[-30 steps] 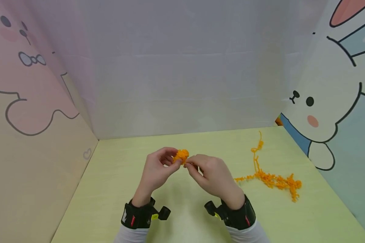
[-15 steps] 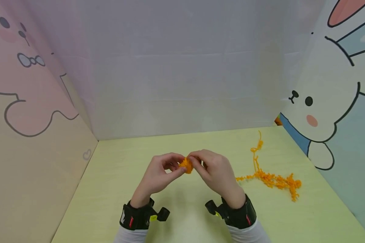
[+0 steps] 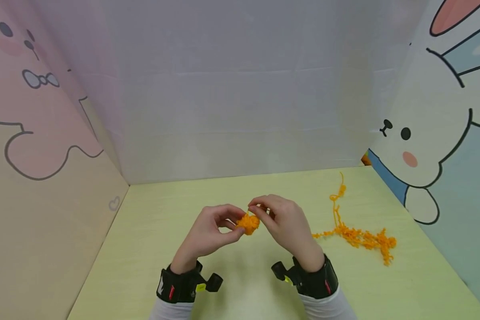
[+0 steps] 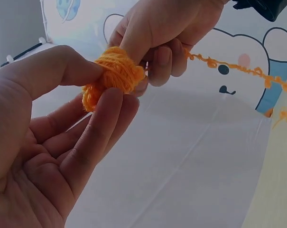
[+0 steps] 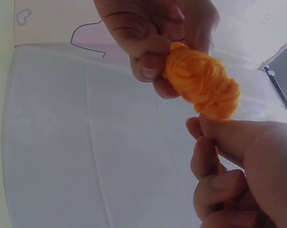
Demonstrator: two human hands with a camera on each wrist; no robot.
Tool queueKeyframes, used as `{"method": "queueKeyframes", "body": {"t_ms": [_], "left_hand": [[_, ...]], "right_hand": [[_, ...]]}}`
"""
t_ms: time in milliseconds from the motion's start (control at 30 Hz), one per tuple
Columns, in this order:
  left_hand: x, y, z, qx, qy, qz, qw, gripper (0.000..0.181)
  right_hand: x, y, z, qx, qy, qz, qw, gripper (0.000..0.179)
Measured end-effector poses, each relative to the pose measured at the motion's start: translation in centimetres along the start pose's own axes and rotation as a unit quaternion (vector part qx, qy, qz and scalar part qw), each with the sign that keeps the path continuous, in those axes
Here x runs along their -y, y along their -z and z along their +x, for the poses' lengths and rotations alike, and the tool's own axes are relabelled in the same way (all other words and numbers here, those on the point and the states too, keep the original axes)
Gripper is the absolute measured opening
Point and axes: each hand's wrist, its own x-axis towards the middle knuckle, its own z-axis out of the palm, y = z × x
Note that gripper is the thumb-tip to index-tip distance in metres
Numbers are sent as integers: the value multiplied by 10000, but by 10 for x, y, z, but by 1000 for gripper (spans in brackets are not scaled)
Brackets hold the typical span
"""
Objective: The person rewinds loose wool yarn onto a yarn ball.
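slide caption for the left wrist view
Left hand pinching an orange yarn ball, right hand beside it, a yarn strand beyond.

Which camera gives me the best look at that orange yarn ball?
The right wrist view: the yarn ball looks largest there, mostly uncovered, its wound strands visible. In the left wrist view, the left hand partly covers it; the head view shows it small.

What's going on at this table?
A person is handling orange yarn with bare hands above the table. The left hand holds a small wound ball between thumb and fingers. The right hand pinches a strand close beside the ball, and it trails out behind that hand. More yarn lies in a tangled heap on the table, to the person's right.
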Motion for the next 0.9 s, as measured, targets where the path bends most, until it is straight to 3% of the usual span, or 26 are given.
{"method": "queueKeyframes", "body": {"t_ms": [167, 333, 500, 733, 900], "left_hand": [[6, 1, -1, 1, -207, -236, 9995, 29], [7, 3, -1, -215, -341, -433, 9982, 31], [8, 5, -1, -834, -296, -737, 9933, 29], [9, 6, 2, -2022, 287, -945, 9743, 26], [13, 6, 2, -2255, 442, -701, 9707, 26]], "right_hand": [[-1, -3, 0, 250, -99, 9, 9996, 11], [0, -6, -2, 613, -142, 1, 9980, 11], [4, -8, -1, 1082, 34, -151, 9940, 6], [8, -8, -2, 1542, 231, 86, 9877, 11], [10, -7, -4, 1529, 458, 109, 9871, 11]]}}
